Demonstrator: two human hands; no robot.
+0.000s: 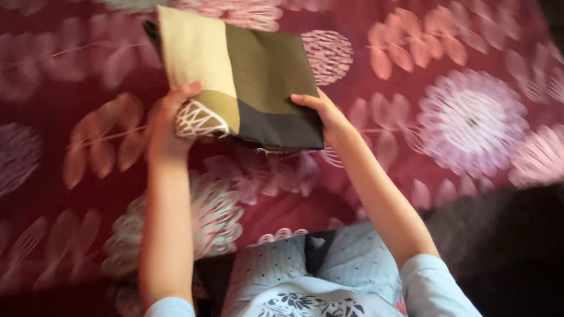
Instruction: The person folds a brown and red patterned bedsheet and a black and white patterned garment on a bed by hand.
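- Hands of one person reach up from the bottom of the frame, bare forearms stretched out, pale blue short sleeves showing at the lower edge.
- A folded cloth sits in the upper middle of the frame, held by both hands above a bed.
- The cloth shows blocks of cream, olive green and dark grey, with a white line pattern on its lower left corner.
- The left hand grips the cloth's lower left corner, fingers curled shut around the edge and thumb up against the cream panel.
- The right hand pinches the cloth's right edge, thumb on top and fingers tucked underneath, out of sight.
- A dark red bedspread printed with large pink and white flowers and leaves fills most of the frame behind the cloth.
- Pale blue clothing with a dark floral print and small dots lies at the bottom centre, between the arms.
- A dark floor shows at the lower right, beside the bed.
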